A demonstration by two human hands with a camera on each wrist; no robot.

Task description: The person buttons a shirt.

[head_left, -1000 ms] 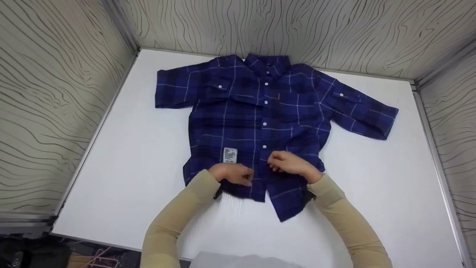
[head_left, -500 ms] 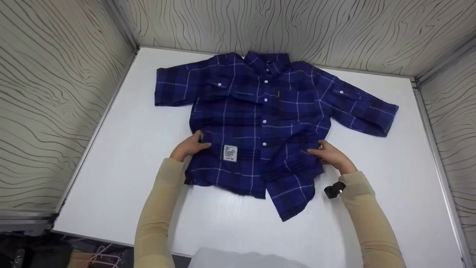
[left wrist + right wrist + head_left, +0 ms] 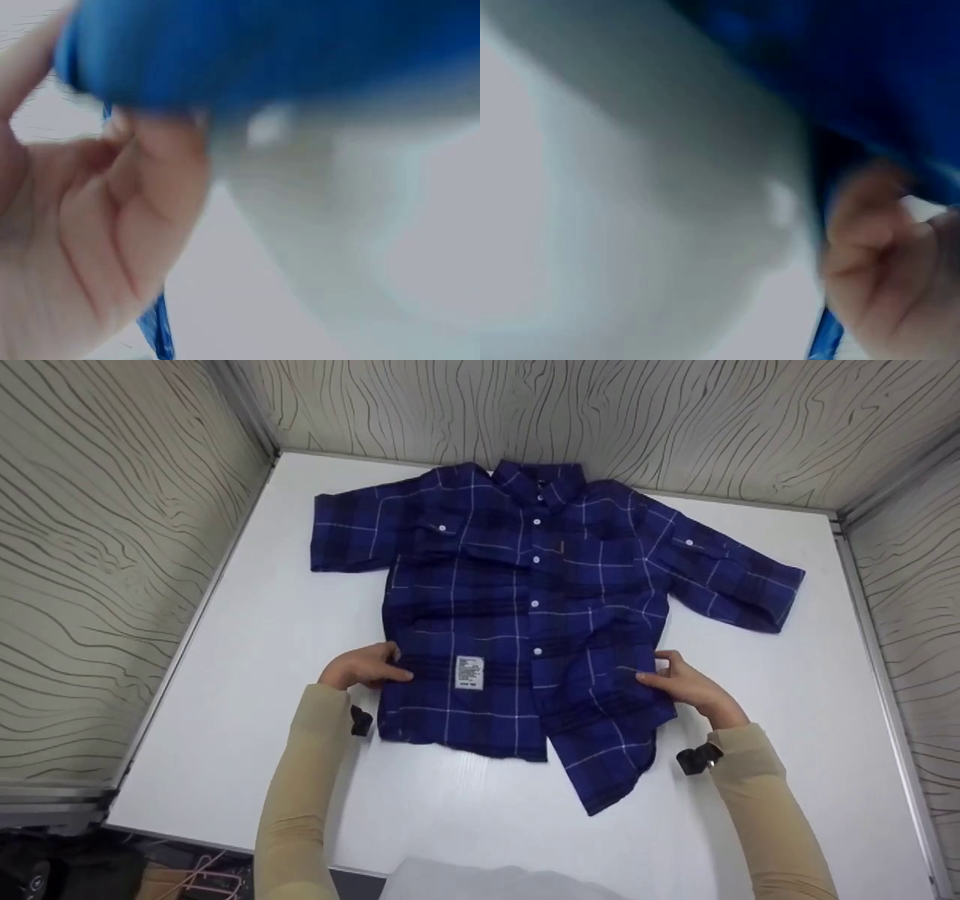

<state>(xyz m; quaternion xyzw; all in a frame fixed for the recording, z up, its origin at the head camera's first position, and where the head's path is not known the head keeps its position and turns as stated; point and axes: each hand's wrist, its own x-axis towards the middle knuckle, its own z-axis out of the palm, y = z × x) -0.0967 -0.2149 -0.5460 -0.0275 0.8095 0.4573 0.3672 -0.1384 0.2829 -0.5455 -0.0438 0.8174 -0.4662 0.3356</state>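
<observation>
A dark blue plaid shirt [image 3: 487,585] lies front up, collar toward the back wall, with white buttons down its middle and a pale label [image 3: 469,673] near the lower left. My left hand [image 3: 364,665] pinches its left side edge, thumb on top and fingers underneath. On the opposite edge, my right hand [image 3: 690,686] grips the cloth the same way. Both wrist views are blurred; in them the curled fingers of the left hand [image 3: 127,210] and right hand [image 3: 885,262] sit under the blue fabric. The lower right hem hangs out at a slant below the rest.
The shirt is spread on a white table [image 3: 225,682] walled by wood-grain panels [image 3: 480,412] at the back and sides. A pink hanger [image 3: 214,877] shows below the table's front left edge. Black wrist cameras [image 3: 699,758] hang under the sleeves.
Both hands have moved from the middle of the lower front out to the side edges and taken hold there. The lower part of the shirt has since shifted slightly, its hem drawn straighter.
</observation>
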